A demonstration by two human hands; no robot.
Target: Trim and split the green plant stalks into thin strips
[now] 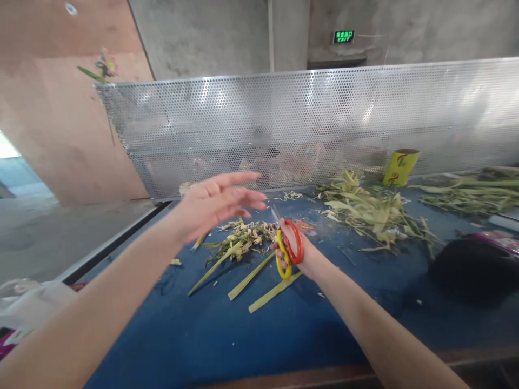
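My left hand (pixel 217 205) is raised over the blue table (pixel 194 340), fingers stretched out and holding nothing. To its right, my right hand (pixel 290 246) has its fingers in the handles of scissors (pixel 299 243), one loop red and one yellow, blades pointing up and away. Beneath and between my hands lies a pile of cut flower stalks (pixel 243 237) with pale blossoms. Two pale green stem pieces, one (pixel 249 278) left of the other (pixel 270 297), lie on the near side of the scissors.
A heap of yellow-green leaves (pixel 365 208) lies right of centre, near a yellow cardboard tube (pixel 400 167). Long green stems (pixel 474 189) and a black object (pixel 472 273) are at the right. A perforated metal panel (pixel 259 124) borders the back; white cloth (pixel 36 305) sits at left.
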